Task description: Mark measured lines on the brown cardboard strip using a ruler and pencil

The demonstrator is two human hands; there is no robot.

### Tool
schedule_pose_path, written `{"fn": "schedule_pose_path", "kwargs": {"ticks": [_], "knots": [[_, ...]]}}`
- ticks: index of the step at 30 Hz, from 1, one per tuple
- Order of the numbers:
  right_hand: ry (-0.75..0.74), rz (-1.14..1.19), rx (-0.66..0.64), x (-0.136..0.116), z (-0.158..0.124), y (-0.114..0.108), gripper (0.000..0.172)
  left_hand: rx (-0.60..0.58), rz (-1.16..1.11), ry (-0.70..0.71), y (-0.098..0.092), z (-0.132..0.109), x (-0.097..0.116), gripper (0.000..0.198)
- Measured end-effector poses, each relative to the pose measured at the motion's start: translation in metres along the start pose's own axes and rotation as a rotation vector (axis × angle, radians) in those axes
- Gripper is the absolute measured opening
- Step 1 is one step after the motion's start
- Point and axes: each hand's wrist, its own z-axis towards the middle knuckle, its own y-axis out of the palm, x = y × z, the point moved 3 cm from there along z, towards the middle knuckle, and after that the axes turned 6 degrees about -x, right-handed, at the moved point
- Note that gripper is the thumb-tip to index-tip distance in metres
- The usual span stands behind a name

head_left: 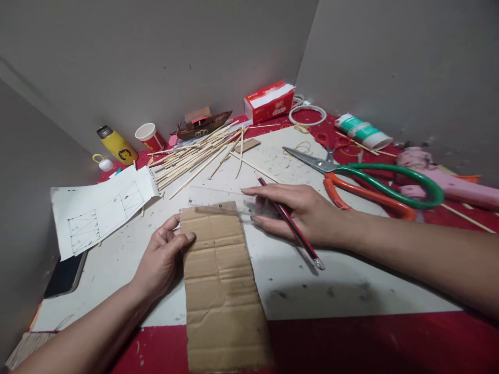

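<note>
Two hands shared what I judged a measuring step: my left hand pinched the upper left edge of an oblong brown cardboard piece, and my right hand gripped a clear plastic ruler at its top, a red-and-black wooden pencil tucked between fingers. Next, I reckoned, the ruler needed steadying — the cardboard was creased crosswise, over a white board.

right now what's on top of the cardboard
The left hand has its thumb on the left edge of the cardboard, and the clear ruler crosses over its far end; contact can't be judged. The cardboard hides whatever lies beneath it, including some of that hand's fingertips.
</note>
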Motion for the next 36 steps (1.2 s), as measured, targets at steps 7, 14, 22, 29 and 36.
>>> {"fn": "schedule_pose_path", "kwargs": {"ticks": [7, 14, 22, 29, 36], "knots": [[0.149, 0.064, 0.072, 0.0039, 0.0009, -0.0053, 0.035, 0.017, 0.034, -0.015, -0.0005, 0.0001, -0.0007, 0.037], [0.204, 0.09, 0.079, 0.0037, 0.0014, -0.0074, 0.035, 0.021, 0.051, -0.026, 0.0016, -0.0003, 0.0014, 0.035], [0.208, 0.095, 0.1, 0.0034, 0.0017, -0.008, 0.035, 0.099, 0.055, -0.015, 0.0032, -0.0045, 0.0014, 0.045], [0.214, 0.071, 0.068, 0.0023, -0.0001, -0.0079, 0.035, 0.097, 0.288, 0.038, 0.0016, -0.0056, 0.0048, 0.037], [0.19, 0.054, 0.058, 0.0025, 0.0, -0.0082, 0.036, 0.17, 0.269, 0.022, -0.0042, -0.0027, 0.0045, 0.043]]}}
